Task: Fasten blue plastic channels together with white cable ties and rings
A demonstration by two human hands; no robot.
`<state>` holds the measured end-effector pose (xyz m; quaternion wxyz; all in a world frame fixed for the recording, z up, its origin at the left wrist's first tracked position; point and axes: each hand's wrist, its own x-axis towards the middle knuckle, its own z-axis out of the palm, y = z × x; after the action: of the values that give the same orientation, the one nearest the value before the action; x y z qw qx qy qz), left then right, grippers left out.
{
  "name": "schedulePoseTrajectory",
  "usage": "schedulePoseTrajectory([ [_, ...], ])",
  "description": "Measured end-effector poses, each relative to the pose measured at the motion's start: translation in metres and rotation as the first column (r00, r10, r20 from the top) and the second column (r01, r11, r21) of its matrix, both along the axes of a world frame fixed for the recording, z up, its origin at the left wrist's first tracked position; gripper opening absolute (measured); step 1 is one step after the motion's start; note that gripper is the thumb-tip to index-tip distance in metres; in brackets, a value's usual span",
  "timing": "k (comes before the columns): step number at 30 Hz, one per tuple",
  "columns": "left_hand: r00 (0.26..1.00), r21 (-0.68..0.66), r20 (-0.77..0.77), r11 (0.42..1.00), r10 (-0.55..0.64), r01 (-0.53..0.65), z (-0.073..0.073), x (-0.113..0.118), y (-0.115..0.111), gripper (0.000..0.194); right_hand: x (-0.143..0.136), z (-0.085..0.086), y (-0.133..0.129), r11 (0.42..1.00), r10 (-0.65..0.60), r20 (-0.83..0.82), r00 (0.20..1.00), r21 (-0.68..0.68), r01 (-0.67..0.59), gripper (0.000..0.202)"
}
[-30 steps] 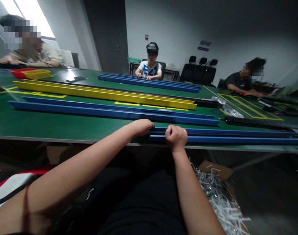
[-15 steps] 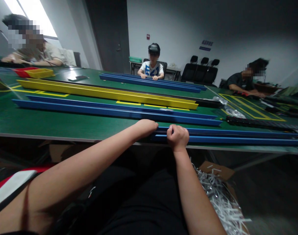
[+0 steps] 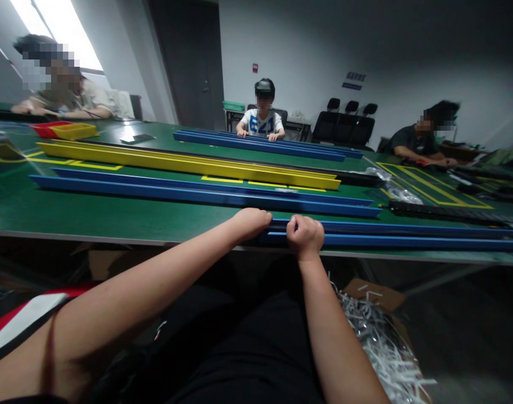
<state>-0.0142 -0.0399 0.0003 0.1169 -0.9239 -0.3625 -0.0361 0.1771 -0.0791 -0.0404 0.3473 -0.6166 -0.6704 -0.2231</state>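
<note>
Along the table's near edge lies a long blue U-shaped channel (image 3: 408, 241), with a dark strip along its inside. My right hand (image 3: 306, 235) is curled into a fist over this channel near its left end, thumb side up. Just left of it, my left hand (image 3: 252, 223) is closed at the channel's left end; its fingertips are mostly hidden. Whether either hand also holds something inside the channel cannot be made out. Beyond my hands rests a second blue channel (image 3: 155, 192), and behind that a yellow channel (image 3: 189, 163).
The green table (image 3: 83, 216) also bears red and yellow trays (image 3: 75, 131), clear plastic wrapping (image 3: 403, 193) and a black strip (image 3: 441, 211). Several people sit around it; one across has hands near more blue channels (image 3: 256, 145). A carton of white strips (image 3: 391, 348) stands below right.
Both my hands keep their grip in nearly the same place. My view has shifted slightly, and the person across has moved their hands a little apart.
</note>
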Motion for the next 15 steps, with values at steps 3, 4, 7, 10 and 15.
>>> schedulePoseTrajectory([
  [3,1.000,-0.004,-0.004,1.000,0.017,-0.017,0.0012,0.0011,-0.0003,0.017,-0.0003,-0.0001,0.0006,1.000,-0.004,0.003,1.000,0.002,0.004,0.027],
  [4,1.000,-0.004,-0.004,1.000,0.023,-0.023,0.0017,0.0015,-0.0004,0.017,-0.0005,0.0000,0.0006,1.000,-0.005,0.005,1.000,-0.001,0.005,0.028],
  [7,1.000,-0.002,-0.011,1.000,0.024,-0.024,0.0024,0.0029,-0.0006,0.016,-0.0009,0.0003,0.0004,1.000,-0.009,0.008,1.000,-0.006,0.009,0.029],
  [10,1.000,0.005,-0.018,1.000,0.020,-0.020,0.0012,0.0041,-0.0009,0.016,-0.0012,0.0004,0.0001,1.000,-0.008,0.002,1.000,-0.003,0.008,0.028],
  [15,0.998,0.032,-0.034,0.998,0.052,-0.051,-0.0040,0.0053,-0.0018,0.017,-0.0013,-0.0002,0.0000,1.000,-0.013,0.003,1.000,0.009,0.013,0.028],
])
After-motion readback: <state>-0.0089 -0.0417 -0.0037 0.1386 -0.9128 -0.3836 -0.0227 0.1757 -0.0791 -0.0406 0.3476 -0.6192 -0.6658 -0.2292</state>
